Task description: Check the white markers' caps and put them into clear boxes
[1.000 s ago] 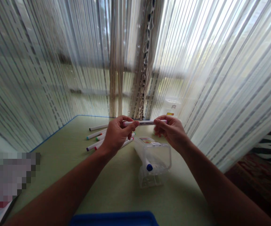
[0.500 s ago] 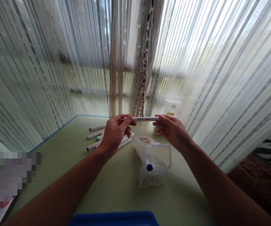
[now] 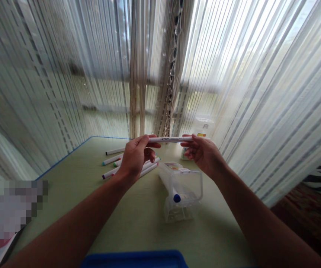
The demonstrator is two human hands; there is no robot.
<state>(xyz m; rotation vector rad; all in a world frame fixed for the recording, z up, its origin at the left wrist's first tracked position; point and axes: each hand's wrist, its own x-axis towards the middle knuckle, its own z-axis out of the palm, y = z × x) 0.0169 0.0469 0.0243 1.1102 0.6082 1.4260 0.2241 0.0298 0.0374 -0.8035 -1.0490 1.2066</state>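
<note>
A white marker (image 3: pixel 171 139) with dark print is held level above the table, one end in each hand. My left hand (image 3: pixel 136 152) pinches its left end, thumb on top. At the other end, the fingertips of my right hand (image 3: pixel 206 150) close on it. Its tips are hidden by my fingers, so the cap colour cannot be made out. Below lies an open clear plastic case (image 3: pixel 186 184) with a blue-ended marker (image 3: pixel 177 198) inside. Several white markers (image 3: pixel 149 170) with coloured ends lie loose on the table, partly behind my left hand.
Behind my right hand stands a clear container (image 3: pixel 204 126) with a coloured label. A blue object (image 3: pixel 135 259) is at the near edge of the green table (image 3: pixel 73 175). String curtains (image 3: pixel 101 74) hang along the back. A pixelated patch covers the lower left.
My fingers have shifted slightly outward along the marker, showing more of its white barrel. The case and loose markers have stayed in place.
</note>
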